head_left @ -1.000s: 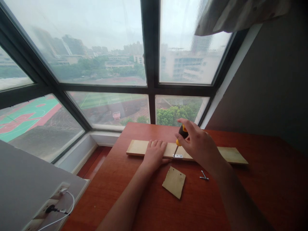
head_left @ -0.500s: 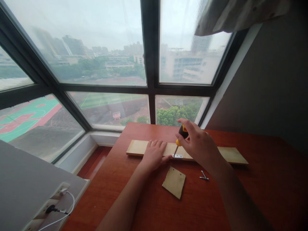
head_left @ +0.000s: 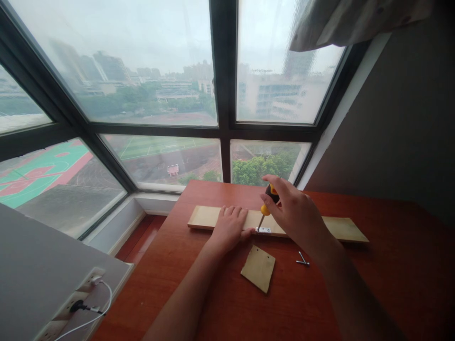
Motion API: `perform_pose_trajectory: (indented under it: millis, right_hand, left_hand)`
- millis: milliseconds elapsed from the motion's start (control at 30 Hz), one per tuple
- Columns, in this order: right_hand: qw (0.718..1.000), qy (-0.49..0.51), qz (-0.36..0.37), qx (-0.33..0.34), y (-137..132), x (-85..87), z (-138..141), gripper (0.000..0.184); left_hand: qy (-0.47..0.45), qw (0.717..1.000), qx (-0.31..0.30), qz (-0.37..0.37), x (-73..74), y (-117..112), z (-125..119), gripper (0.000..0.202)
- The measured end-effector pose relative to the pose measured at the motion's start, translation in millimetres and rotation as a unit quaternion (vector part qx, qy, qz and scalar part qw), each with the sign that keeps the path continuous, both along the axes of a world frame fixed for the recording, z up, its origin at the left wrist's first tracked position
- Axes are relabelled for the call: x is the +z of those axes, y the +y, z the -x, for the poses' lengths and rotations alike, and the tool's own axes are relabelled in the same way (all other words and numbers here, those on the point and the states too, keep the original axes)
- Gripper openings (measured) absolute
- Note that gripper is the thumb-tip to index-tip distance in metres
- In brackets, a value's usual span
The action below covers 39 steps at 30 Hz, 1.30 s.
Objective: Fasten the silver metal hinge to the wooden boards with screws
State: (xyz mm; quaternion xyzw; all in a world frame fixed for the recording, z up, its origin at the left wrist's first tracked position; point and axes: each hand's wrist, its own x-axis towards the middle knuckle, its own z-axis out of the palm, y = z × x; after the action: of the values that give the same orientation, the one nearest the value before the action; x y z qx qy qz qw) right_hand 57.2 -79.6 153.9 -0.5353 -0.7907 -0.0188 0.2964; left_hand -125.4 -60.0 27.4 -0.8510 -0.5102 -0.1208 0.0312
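Note:
A long pale wooden board (head_left: 341, 228) lies across the red-brown table (head_left: 391, 265). My left hand (head_left: 229, 227) rests flat on the board, fingers stretched out, pressing it down. My right hand (head_left: 295, 213) is closed round a screwdriver (head_left: 267, 203) with a black and yellow handle. The screwdriver's tip stands on a small metal bracket (head_left: 263, 230) at the board's near edge, just right of my left thumb.
A small square wooden piece (head_left: 258, 268) lies in front of the board. Two loose screws (head_left: 302, 260) lie to its right. A wall socket with a white cable (head_left: 88, 308) is at the lower left. Large windows (head_left: 142, 94) rise behind the table.

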Motion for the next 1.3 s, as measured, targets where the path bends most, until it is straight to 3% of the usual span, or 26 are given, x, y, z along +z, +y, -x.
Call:
perform_pose_trajectory:
  millis: [100,267,367,500,767,1133,1300]
  right_hand:
    - [1.0,-0.003,-0.007,-0.003,0.0,-1.1,0.5,0.036]
    - [0.999,0.037,-0.032,-0.006,0.3,-5.3,3.0,0.057]
    - [0.998,0.054,-0.03,0.004,1.1,-7.2,3.0,0.061]
    - [0.998,0.055,-0.022,0.014,2.0,-7.0,2.2,0.057]
    - [0.998,0.055,-0.006,0.016,1.1,-4.9,2.2,0.054]
    - [0.999,0.023,-0.028,-0.01,2.3,-4.0,1.8,0.049]
    - [0.997,0.055,-0.048,0.021,5.8,-6.0,1.7,0.046]
  left_hand:
    - [0.001,1.0,0.001,0.002,0.6,0.0,-0.2,0.051]
    - [-0.006,1.0,0.0,0.007,2.8,-0.9,0.3,0.051]
    - [-0.012,1.0,-0.003,0.014,4.4,-1.8,0.5,0.054]
    - [-0.017,1.0,-0.005,0.016,5.1,-2.2,0.5,0.057]
    - [-0.019,1.0,0.001,0.01,4.3,-2.0,0.6,0.044]
    - [-0.021,1.0,0.009,0.005,-1.5,0.2,-0.6,0.047]
    - [-0.017,1.0,0.013,0.006,-1.5,0.0,-1.3,0.048]
